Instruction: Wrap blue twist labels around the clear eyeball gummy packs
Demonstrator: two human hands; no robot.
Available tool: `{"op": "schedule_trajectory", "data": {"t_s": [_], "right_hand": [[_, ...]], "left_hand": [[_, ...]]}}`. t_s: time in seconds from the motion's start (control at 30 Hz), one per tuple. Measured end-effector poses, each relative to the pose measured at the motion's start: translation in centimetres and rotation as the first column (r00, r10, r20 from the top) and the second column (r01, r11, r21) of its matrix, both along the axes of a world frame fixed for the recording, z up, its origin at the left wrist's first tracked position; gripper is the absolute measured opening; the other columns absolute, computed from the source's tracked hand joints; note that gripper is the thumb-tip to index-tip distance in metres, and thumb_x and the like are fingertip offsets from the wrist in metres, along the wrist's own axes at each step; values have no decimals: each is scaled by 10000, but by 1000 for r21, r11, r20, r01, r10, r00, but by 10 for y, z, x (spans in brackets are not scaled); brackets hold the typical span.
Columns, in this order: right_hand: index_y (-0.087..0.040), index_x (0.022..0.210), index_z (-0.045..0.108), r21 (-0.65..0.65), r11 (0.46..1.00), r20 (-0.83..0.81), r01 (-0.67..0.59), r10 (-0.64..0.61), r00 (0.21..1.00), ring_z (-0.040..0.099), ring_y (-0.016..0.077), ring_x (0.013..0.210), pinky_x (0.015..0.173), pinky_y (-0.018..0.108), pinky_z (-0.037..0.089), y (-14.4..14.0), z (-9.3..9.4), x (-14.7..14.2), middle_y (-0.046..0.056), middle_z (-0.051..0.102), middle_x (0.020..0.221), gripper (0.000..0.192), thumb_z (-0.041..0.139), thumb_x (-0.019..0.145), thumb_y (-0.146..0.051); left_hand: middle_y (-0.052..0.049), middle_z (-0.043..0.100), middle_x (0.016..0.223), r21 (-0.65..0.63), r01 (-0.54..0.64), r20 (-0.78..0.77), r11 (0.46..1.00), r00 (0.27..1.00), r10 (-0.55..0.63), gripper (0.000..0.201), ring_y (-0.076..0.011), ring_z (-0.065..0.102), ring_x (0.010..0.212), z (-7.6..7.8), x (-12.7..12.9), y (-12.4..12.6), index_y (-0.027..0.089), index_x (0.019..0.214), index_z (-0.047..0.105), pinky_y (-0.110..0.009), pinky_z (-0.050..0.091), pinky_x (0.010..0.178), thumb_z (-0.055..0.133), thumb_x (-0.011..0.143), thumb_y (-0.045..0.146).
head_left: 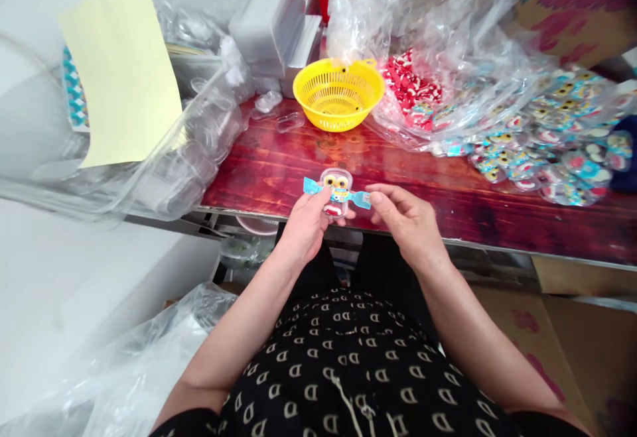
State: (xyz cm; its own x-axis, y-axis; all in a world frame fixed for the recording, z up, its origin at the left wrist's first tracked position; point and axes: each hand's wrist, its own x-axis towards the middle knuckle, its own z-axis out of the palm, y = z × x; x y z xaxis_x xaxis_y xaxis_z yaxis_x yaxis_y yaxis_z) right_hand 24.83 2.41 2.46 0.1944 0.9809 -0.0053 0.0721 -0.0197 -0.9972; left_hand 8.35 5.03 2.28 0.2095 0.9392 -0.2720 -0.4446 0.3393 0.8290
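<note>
Over the front edge of the table, my left hand (311, 220) grips a small clear plastic box (343, 174) from below, its thumb on the front. Two yellow rings with dark centres and a red-and-white piece show inside the box. Across its middle lies a blue printed label strip (359, 199), both ends sticking out past the sides. My right hand (405, 218) pinches the strip's right end between thumb and forefinger. The box's underside is hidden by my left fingers.
A yellow basket (338, 122) stands behind my hands. Right of it lie a plastic bag of red pieces (408, 82) and a heap of filled boxes (562, 138). At left, a clear bin (149, 188) holds empty plastic boxes under a pale yellow sheet (127, 79).
</note>
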Motion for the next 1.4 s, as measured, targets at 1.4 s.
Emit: {"op": "schedule_trajectory", "data": {"t_s": [1.4], "right_hand": [[-243, 895, 632, -35, 918, -497, -396, 327, 804, 575, 104, 493, 478, 223, 461, -10, -31, -5, -65, 658, 652, 492, 937, 613, -506]], "left_hand": [[-70, 730, 688, 65, 519, -161, 852, 848, -504, 469, -152, 614, 611, 8, -13, -16, 173, 800, 759, -268, 450, 582, 730, 817, 641]]}}
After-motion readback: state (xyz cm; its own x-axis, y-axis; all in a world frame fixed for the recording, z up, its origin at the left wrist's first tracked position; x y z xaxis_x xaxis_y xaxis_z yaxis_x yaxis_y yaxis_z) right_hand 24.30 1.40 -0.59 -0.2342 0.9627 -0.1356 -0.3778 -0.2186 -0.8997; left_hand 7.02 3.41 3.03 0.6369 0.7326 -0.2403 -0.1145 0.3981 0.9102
